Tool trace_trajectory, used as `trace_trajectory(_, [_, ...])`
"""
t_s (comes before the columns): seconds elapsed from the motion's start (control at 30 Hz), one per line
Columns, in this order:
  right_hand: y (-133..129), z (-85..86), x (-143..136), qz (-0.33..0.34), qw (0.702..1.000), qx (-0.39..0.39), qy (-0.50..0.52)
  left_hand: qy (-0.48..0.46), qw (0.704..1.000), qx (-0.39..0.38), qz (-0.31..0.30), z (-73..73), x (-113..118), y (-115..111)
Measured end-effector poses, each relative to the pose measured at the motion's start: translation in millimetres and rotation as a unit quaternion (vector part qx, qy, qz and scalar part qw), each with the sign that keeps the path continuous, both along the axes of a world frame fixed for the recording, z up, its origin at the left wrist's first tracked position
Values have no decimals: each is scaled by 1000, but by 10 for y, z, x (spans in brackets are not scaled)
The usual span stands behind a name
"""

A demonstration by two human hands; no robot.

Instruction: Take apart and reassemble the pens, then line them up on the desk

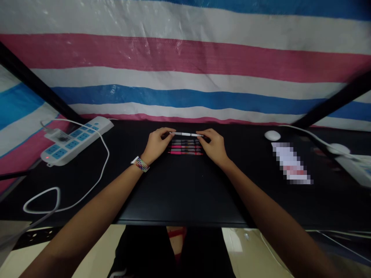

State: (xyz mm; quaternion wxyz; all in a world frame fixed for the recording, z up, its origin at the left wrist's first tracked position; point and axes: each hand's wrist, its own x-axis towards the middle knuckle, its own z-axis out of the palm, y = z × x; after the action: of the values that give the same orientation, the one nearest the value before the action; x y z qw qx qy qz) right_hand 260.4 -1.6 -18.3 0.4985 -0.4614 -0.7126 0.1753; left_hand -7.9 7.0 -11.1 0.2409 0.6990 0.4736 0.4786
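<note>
A white pen lies crosswise above a column of several pens on the black tabletop. My left hand pinches its left end between thumb and fingers. At the right end, my right hand closes on the same pen with thumb and fingertips. Just below it, dark pens and pink ones are stacked in parallel rows, the lowest a pink pen. The outer ends of some pens are partly hidden by my hands.
A white power strip with a plug and a looping white cable is at the left. To the right are a white mouse, a blurred-out white item and another white device. A striped sheet hangs behind the table.
</note>
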Motion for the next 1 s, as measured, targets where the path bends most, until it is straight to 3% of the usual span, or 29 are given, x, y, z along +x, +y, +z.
trace_trajectory(0.2, [24, -50, -2, -10, 995, -34, -92, 78, 997, 14, 15, -41, -37, 27])
trace_trajectory(0.4, [24, -81, -13, -15, 992, -30, -120, 96, 995, 26, 5, -43, -41, 33])
trace_trajectory(0.87, [-37, -63, -21, -13, 989, -40, -141, 120, 992, 38, 5, -57, -30, 26])
trace_trajectory(1.0, [-20, -72, -11, -33, 994, -34, -94, 99, 994, 32, 19, -52, -30, 17])
